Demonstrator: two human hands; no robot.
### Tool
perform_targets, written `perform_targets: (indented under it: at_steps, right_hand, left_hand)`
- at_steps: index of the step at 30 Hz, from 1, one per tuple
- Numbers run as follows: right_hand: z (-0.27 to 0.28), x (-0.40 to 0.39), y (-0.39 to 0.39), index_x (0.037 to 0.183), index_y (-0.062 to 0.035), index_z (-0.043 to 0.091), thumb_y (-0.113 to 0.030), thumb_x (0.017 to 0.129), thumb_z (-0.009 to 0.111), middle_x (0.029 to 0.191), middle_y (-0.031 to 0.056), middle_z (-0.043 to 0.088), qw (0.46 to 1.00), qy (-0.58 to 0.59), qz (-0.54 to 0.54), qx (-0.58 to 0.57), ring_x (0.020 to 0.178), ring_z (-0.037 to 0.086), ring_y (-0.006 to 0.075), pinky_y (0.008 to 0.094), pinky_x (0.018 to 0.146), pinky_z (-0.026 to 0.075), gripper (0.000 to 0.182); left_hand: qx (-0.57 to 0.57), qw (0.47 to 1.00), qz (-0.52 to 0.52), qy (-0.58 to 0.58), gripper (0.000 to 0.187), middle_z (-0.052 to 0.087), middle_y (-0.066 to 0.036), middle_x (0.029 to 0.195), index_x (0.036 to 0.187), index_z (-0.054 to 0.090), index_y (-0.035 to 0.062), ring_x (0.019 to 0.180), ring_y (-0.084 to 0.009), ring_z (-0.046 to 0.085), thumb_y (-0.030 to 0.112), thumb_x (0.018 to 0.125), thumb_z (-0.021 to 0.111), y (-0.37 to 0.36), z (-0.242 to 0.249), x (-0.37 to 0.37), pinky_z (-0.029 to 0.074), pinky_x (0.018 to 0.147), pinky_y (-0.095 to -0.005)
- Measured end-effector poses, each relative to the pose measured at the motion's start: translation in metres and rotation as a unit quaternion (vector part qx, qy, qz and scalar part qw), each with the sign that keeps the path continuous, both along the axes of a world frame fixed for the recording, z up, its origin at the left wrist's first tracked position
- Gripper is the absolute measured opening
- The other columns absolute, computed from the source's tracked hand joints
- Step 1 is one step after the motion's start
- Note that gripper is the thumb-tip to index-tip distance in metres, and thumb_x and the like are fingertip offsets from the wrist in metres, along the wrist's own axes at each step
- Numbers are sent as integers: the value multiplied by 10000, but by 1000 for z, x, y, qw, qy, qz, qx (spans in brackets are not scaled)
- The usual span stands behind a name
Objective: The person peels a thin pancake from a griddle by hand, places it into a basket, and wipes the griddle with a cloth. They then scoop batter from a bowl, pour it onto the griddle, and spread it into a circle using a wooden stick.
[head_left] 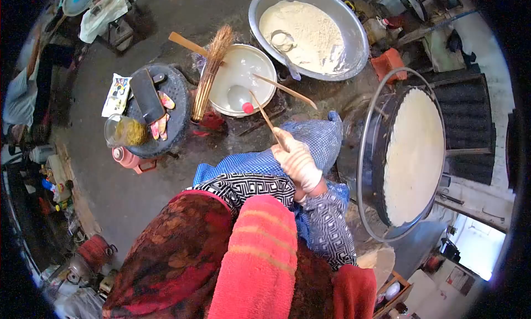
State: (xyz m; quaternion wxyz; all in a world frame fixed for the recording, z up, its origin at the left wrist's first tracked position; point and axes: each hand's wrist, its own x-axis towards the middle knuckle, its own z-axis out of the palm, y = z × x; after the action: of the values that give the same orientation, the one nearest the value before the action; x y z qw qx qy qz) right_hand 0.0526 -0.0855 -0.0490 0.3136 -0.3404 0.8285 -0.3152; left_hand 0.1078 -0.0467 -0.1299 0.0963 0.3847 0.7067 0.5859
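My right hand (298, 160), in a pale glove, is closed around a thin wooden stick (264, 115). The stick's far end reaches over the near rim of a white bucket (222, 100). My left sleeve (257, 185) crosses my lap and ends behind my right wrist; the fingers of that hand are hidden. Inside the bucket are pale liquid and a round ladle-like thing (239, 94) beside a red tip (248, 107). A flat wooden stick (287, 90) lies across the bucket's right rim. Against its left side leans a straw whisk broom (212, 76).
A metal basin (362, 45) holds pale flour-like stuff and a small scoop (283, 41). To the right, a round griddle (381, 181) bears a pale flatbread (416, 158) within a metal ring (362, 153). On the left, a dark round stool (180, 106) carries a phone (148, 96) and glass bowl (127, 131).
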Motion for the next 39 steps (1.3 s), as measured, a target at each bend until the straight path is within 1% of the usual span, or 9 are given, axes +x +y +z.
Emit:
perform_targets:
  at_steps: [3, 5, 9, 14, 17, 21, 27, 36, 39]
  right_hand:
    - [56, 13, 15, 1223, -94, 540, -248, 836, 592, 904, 182, 671, 990, 130, 50, 5, 772, 667, 338, 410, 674, 533, 420]
    - [106, 13, 45, 1186, -31, 592, -192, 842, 597, 863, 136, 689, 998, 49, 34, -36, 717, 696, 171, 282, 624, 545, 380]
    - [176, 18, 138, 1134, 91, 582, -203, 826, 632, 767, 162, 677, 933, -187, -247, -182, 536, 643, 195, 292, 472, 525, 429]
    - [140, 66, 274, 1184, 108, 544, -219, 861, 598, 707, 168, 665, 765, -174, -391, -482, 602, 660, 221, 293, 534, 530, 463]
    - [92, 100, 317, 1217, 103, 516, -183, 866, 596, 742, 145, 662, 765, -318, -427, -363, 646, 660, 217, 315, 579, 528, 460]
    - [97, 97, 283, 1246, 45, 512, -169, 888, 611, 812, 105, 671, 794, -355, -408, -278, 695, 650, 181, 305, 629, 522, 428]
    - [62, 118, 294, 1257, -26, 547, -165, 918, 560, 879, 83, 682, 631, -245, -556, -483, 560, 528, 54, 189, 515, 408, 366]
    - [56, 170, 336, 882, -58, 497, -189, 956, 505, 596, 21, 520, 561, 27, -694, -451, 496, 468, 84, 232, 455, 361, 151]
    - [65, 172, 343, 1038, -42, 545, -168, 949, 501, 615, 32, 543, 496, 1, -768, -405, 480, 484, 96, 250, 449, 392, 159]
  left_hand:
    - [2, 1000, -6, -15, 382, 574, -176, 1174, 1187, 554, 47, 1095, -294, 549, 204, 839, 571, -1, 0, -9, 435, 932, -394]
    - [3, 1000, -18, -21, 364, 581, -171, 1157, 1172, 560, 43, 1079, -289, 556, 197, 842, 570, 2, 1, -14, 441, 918, -389]
    - [6, 999, -37, -29, 330, 597, -161, 1123, 1143, 573, 37, 1048, -281, 569, 184, 848, 568, 8, 8, -25, 454, 890, -379]
    - [-6, 987, 122, 109, 159, 645, -138, 922, 961, 624, 37, 874, -290, 612, 141, 855, 568, 3, 30, -67, 499, 756, -362]
    - [-42, 957, 202, 207, 144, 624, -170, 893, 963, 618, 15, 821, -352, 598, 104, 861, 569, -30, 98, -140, 499, 746, -395]
    - [-321, 841, 257, 352, 324, 610, -154, 1098, 1039, 601, 38, 1046, -338, 563, 300, 852, 574, -50, 89, -228, 417, 950, -452]
    - [-660, 632, -104, 392, 497, 629, -147, 1051, 1072, 609, 42, 1057, -319, 561, 477, 908, 430, -30, 82, -242, 298, 1051, -470]
    - [-497, 834, 93, 221, 415, 623, -102, 602, 636, 625, 72, 571, -323, 614, 454, 800, 617, 146, 63, -89, 476, 604, -446]
    - [-226, 960, -63, 151, 453, 579, -214, 1058, 1113, 548, 2, 980, -371, 567, 295, 793, 676, 210, 106, -28, 458, 844, -471]
